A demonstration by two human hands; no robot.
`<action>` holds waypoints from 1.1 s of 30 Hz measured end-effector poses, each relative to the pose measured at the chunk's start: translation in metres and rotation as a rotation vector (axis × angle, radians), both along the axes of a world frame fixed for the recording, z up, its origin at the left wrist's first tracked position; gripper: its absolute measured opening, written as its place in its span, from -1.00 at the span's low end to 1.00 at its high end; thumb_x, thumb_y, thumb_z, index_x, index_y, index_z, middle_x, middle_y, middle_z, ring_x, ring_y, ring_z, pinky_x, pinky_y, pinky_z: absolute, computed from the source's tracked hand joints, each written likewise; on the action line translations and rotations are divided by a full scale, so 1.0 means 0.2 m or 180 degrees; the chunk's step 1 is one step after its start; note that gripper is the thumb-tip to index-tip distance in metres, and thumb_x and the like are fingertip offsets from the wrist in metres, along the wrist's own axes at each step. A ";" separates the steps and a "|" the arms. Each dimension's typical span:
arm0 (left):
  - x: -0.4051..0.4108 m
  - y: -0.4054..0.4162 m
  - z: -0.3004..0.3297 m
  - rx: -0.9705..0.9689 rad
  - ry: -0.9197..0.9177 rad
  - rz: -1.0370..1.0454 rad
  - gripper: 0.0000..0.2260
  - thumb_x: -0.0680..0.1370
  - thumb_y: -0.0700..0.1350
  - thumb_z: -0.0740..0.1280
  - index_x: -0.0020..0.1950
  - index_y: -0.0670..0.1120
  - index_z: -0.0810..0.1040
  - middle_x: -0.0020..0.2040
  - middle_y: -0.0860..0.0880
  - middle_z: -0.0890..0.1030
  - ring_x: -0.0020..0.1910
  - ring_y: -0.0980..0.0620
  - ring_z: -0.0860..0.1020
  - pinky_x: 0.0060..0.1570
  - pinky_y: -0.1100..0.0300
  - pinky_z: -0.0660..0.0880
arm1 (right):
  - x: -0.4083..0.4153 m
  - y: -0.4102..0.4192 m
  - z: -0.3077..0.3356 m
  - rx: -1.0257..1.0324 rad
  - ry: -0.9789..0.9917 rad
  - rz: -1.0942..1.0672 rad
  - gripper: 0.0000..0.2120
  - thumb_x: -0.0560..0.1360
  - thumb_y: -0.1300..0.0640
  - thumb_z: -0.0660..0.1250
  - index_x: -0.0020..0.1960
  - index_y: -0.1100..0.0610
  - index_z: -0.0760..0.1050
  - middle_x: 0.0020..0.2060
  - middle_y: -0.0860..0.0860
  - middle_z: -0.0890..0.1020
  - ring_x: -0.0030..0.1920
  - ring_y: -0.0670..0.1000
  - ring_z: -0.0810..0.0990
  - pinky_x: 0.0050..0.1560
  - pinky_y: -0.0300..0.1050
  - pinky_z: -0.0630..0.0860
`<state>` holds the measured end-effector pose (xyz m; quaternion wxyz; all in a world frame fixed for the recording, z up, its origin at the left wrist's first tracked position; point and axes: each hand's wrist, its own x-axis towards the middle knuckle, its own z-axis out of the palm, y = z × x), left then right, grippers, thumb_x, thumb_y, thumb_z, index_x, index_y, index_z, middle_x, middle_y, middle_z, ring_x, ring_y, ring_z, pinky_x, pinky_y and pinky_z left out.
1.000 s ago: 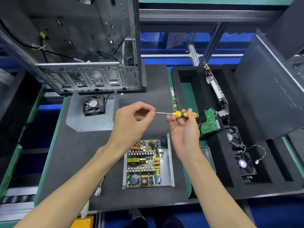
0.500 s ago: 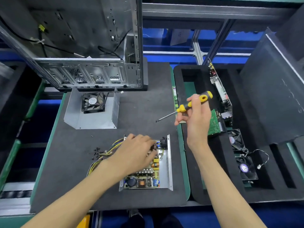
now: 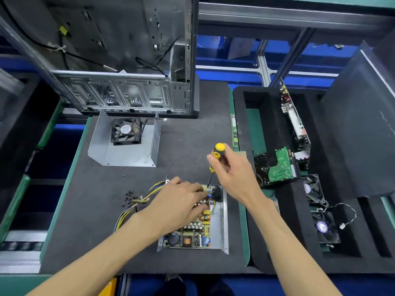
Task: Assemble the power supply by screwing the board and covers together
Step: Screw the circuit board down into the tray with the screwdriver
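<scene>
Lowered onto one board [image 3: 193, 229], one screwdriver [image 3: 216, 159] sits gripped in right hand [image 3: 232, 176]; left hand [image 3: 179, 201] rests flat, empty.

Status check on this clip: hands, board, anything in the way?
Right hand grips screwdriver, tip at board's far corner. Left hand flat on board, steadying it. Loose screws left of the wires, clear of the work.
</scene>
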<state>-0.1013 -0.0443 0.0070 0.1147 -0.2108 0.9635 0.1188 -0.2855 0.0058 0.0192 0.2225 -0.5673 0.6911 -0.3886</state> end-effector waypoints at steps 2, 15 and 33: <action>0.00 0.01 0.00 0.0006 0.0057 -0.0056 -0.58 0.69 0.18 0.00 0.43 0.07 0.44 0.36 0.13 0.50 0.29 0.03 0.52 0.16 0.03 0.35 | 0.00 0.00 0.00 0.0030 -0.0001 0.0006 -0.66 0.64 -0.17 0.16 -0.09 0.10 0.37 -0.41 0.11 0.47 -0.40 0.07 0.39 -0.28 0.12 0.43; 0.00 0.00 -0.01 -0.0041 0.0183 -0.0063 -0.58 0.69 0.17 0.02 0.44 0.07 0.46 0.38 0.14 0.52 0.29 0.04 0.53 0.16 0.03 0.36 | 0.01 0.03 -0.04 0.0031 0.0250 0.0024 -0.69 0.65 -0.16 0.17 -0.07 0.07 0.39 -0.44 0.01 0.42 -0.41 -0.01 0.37 -0.33 -0.07 0.38; -0.05 -0.05 0.33 0.0251 0.1573 0.1275 -0.76 0.61 0.14 0.03 -0.10 0.03 0.34 -0.37 0.11 0.42 -0.38 0.13 0.45 -0.39 0.08 0.32 | 0.06 0.05 -0.01 -0.0093 0.0590 -0.0036 -0.55 0.49 -0.05 0.49 -0.16 0.06 0.20 -0.52 -0.11 0.33 -0.45 -0.05 0.34 -0.43 -0.04 0.31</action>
